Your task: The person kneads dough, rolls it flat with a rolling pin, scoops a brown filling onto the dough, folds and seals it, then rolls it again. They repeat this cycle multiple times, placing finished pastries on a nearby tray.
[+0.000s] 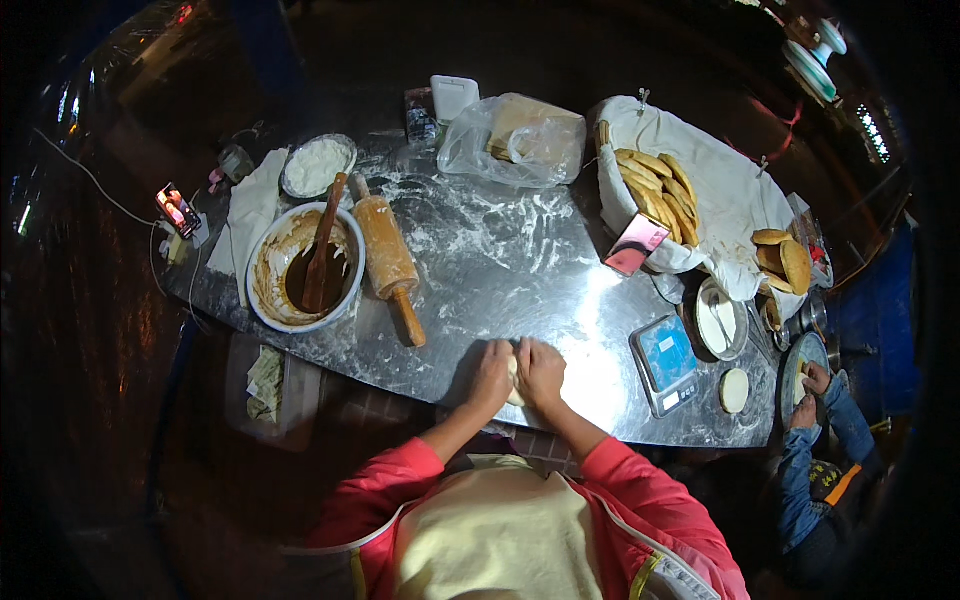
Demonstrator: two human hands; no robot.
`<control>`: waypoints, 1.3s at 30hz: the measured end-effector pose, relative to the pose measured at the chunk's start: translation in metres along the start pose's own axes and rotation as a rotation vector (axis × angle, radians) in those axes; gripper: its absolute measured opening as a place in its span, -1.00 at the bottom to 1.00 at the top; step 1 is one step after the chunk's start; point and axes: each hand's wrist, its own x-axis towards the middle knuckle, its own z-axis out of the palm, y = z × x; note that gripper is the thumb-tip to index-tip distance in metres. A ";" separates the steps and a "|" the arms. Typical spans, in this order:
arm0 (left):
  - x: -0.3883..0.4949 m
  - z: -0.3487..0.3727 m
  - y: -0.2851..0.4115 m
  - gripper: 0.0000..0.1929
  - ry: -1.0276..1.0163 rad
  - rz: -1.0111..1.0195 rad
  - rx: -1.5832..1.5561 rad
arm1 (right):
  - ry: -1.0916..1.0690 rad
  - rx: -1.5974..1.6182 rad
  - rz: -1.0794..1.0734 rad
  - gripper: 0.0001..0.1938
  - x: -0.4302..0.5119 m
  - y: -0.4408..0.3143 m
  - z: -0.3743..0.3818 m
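Both my hands are closed around a small piece of pale dough (pixel 514 382) near the front edge of the floured metal table (pixel 480 300). My left hand (pixel 493 379) grips it from the left and my right hand (pixel 541 373) from the right. The fingers cover most of the dough. To the left lies a wooden rolling pin (pixel 386 244), dusted with flour. Beyond it stands a white bowl (pixel 255 281) of dark brown paste with a wooden paddle (pixel 322 255) in it. A digital kitchen scale (pixel 666 360) sits to my right, beside a flat dough round (pixel 733 391).
Baked flatbreads (pixel 656 187) fill part of a cloth-lined basket (pixel 720 165), a phone (pixel 636 244) at its front. A flour bowl (pixel 319 166) and a plastic bag (pixel 517 142) stand at the back. A co-worker's hands (pixel 810 394) work over a round pan (pixel 791 375).
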 end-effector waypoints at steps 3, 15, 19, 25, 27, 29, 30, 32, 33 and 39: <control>0.003 -0.004 -0.001 -0.59 0.162 -0.026 -0.063 | 0.152 -0.017 -0.056 -0.73 0.029 0.005 0.014; -0.004 -0.007 0.002 -0.55 0.111 -0.017 -0.084 | 0.027 -0.186 -0.136 -0.85 0.026 0.010 0.010; 0.015 -0.002 0.005 -0.56 0.048 -0.023 -0.048 | 0.109 0.192 0.214 -0.66 0.044 0.005 0.016; -0.006 0.002 0.010 -0.58 -0.039 0.110 -0.002 | -0.066 -0.056 -0.052 -0.70 0.002 0.007 -0.013; -0.007 -0.001 0.007 -0.58 0.088 0.003 -0.093 | 0.048 -0.164 -0.206 -0.81 0.017 0.013 -0.005; 0.003 -0.002 0.005 -0.58 0.103 -0.041 -0.095 | 0.120 -0.159 -0.093 -0.79 0.043 0.015 0.012; 0.011 -0.001 0.005 -0.57 0.073 -0.056 -0.096 | 0.142 -0.036 0.025 -0.75 0.046 0.014 0.013; 0.019 0.002 0.007 -0.58 0.102 0.018 -0.123 | 0.070 0.185 0.279 -0.72 0.045 0.012 0.012; 0.020 0.004 0.008 -0.59 0.049 0.058 -0.043 | -0.030 0.279 0.403 -0.72 0.040 0.011 0.009; -0.002 0.007 0.013 -0.63 -0.009 0.108 0.024 | -0.021 -0.212 -0.169 -0.78 0.012 0.017 -0.015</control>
